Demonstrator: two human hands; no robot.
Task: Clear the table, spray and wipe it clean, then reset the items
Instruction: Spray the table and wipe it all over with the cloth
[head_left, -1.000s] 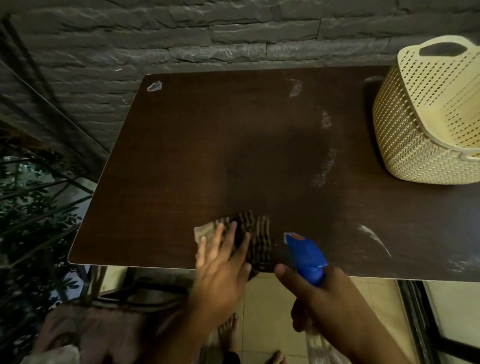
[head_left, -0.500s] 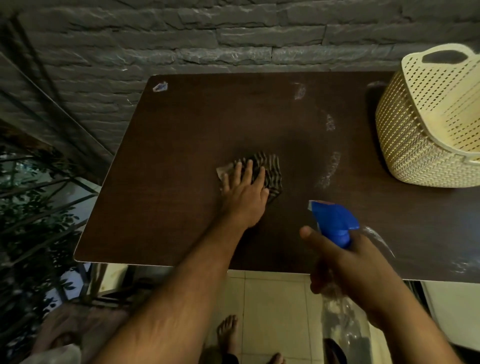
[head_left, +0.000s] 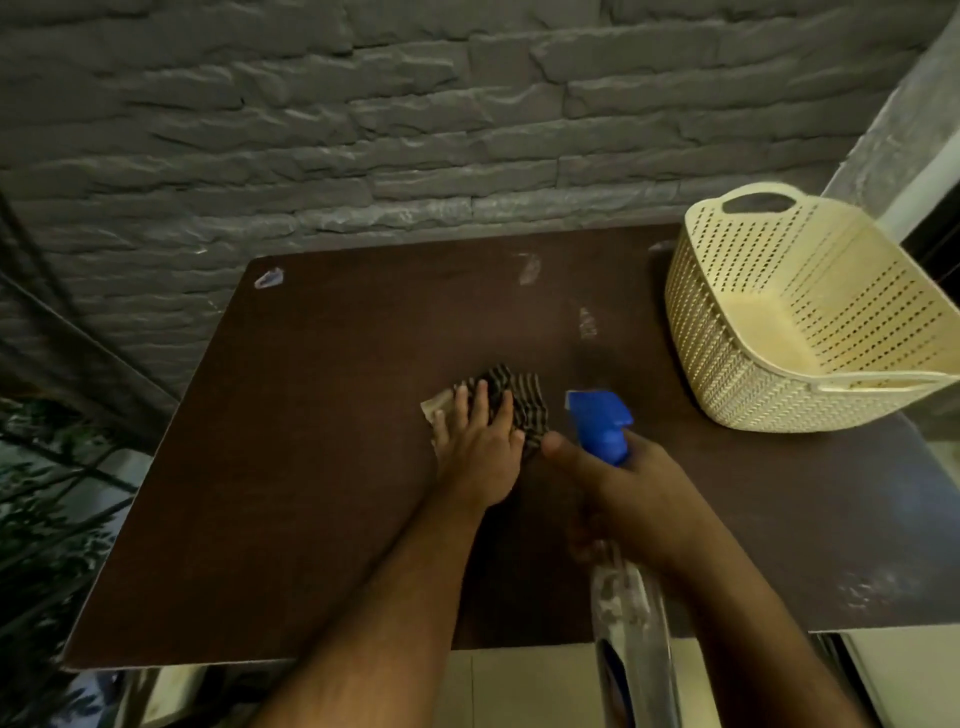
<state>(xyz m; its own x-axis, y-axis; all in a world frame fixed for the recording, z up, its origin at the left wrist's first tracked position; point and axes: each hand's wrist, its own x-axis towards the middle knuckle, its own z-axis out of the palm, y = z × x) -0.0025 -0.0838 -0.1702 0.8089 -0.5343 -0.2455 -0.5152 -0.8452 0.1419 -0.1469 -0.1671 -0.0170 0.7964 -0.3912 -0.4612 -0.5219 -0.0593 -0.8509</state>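
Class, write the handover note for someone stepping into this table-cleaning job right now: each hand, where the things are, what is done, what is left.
Left hand: fingers straight, pressing the striped cloth flat on the table near its middle.
Right hand: grips the spray bottle, blue nozzle pointing away over the table.
Cream basket: on the table's far right corner.
Done: the table is cleared except for the basket; wiping is under way.
Left: pale smears at the far side and near right edge; a small scrap at the far left corner; then reset the items.
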